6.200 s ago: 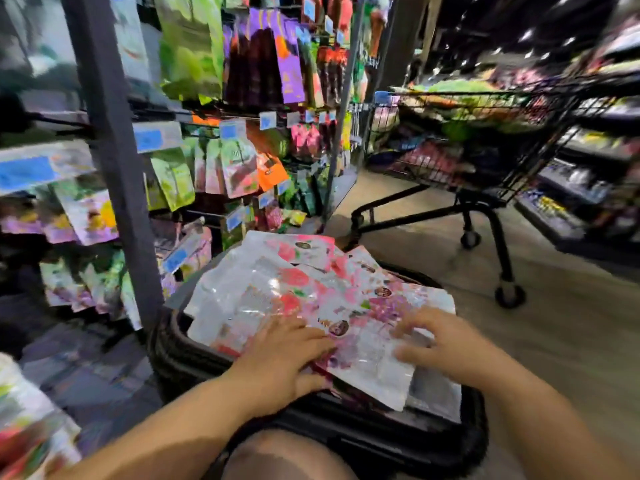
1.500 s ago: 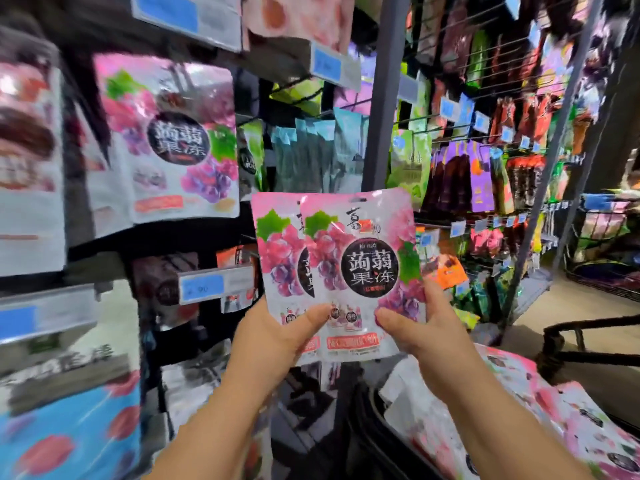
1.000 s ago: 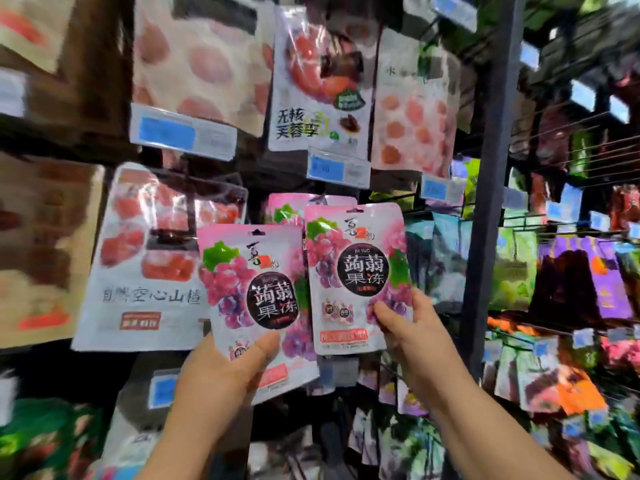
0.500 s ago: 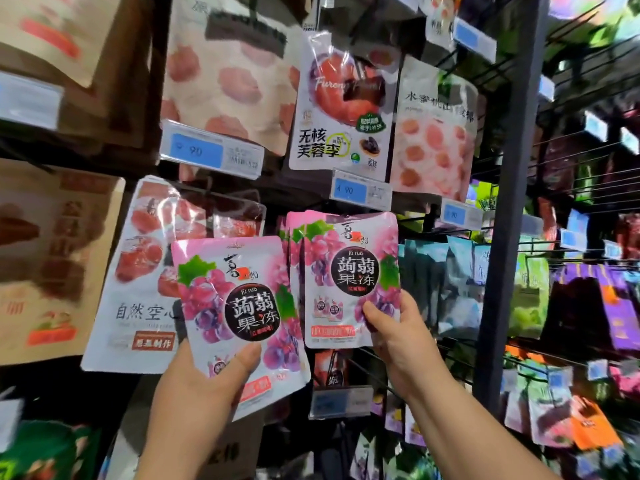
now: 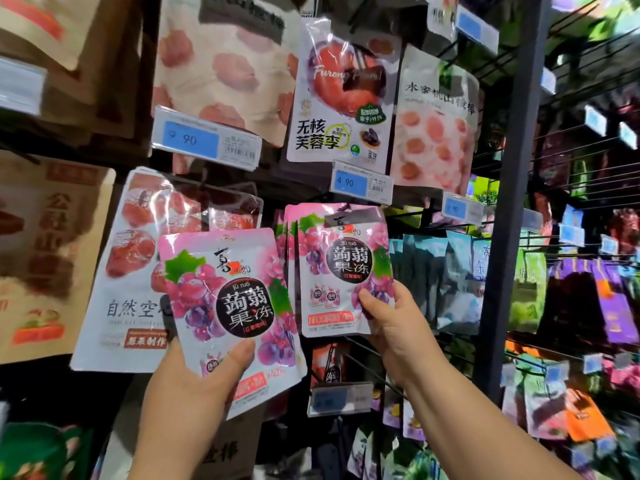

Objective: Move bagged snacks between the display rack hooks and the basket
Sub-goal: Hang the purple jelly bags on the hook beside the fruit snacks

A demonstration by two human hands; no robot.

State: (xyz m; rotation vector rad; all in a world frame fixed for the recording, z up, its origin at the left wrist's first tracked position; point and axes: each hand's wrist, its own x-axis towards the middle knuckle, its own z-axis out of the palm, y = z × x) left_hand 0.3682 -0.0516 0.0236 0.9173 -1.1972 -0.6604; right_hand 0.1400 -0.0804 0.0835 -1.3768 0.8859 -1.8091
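Your right hand (image 5: 391, 327) had lifted its grape jelly bag (image 5: 346, 271) flat against the matching bags (image 5: 290, 244) already hanging on the display rack (image 5: 519, 237). The bag's top edge sat just under the blue price tag (image 5: 360, 183) at its 12 o'clock. Thumb in front and fingers curled behind, you pinched its lower right corner. Your left hand (image 5: 194, 386) had drawn the spare bag (image 5: 228, 306) off to 8 o'clock of the first, thumb clamped across its lower edge. A moment earlier the two bags overlapped. Hanging therefore looked under way, one bag lining up with a hook I could not see and one waiting. The basket was out of view.
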